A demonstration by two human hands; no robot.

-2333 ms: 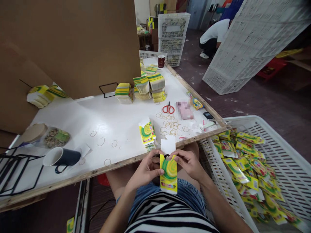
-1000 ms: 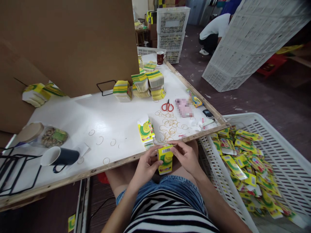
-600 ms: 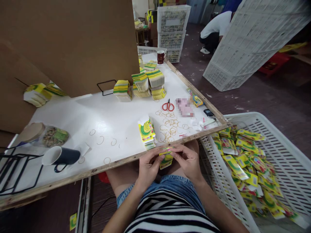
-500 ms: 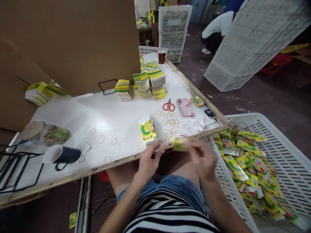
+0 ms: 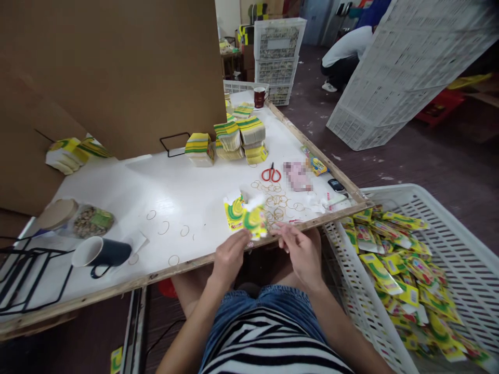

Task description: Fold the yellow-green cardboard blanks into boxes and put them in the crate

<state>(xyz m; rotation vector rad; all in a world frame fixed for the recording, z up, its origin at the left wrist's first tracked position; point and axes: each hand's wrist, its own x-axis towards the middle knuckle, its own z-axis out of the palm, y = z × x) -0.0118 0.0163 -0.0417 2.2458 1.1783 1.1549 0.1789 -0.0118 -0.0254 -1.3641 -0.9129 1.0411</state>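
Yellow-green carton (image 5: 254,222), blurred, pinched in left hand (image 5: 233,254), up over surface's (image 5: 156,174) near edge, overlapping carton stack (image 5: 233,212) from where I stand. Right hand (image 5: 298,254) just beside, fingers bent; can't tell if it's holding anything. Beyond hands: loose rubber bands (image 5: 277,200), then red-handled scissors (image 5: 271,173). Dark mug (image 5: 111,252) on left, clear container of nuts or similar (image 5: 91,221) near it. Banded-looking bundles (image 5: 239,136) farther back. White basket (image 5: 356,288) on right, yellow packs (image 5: 409,270) heaped inside. Person in white top (image 5: 345,49) crouching behind tall crates (image 5: 405,78).
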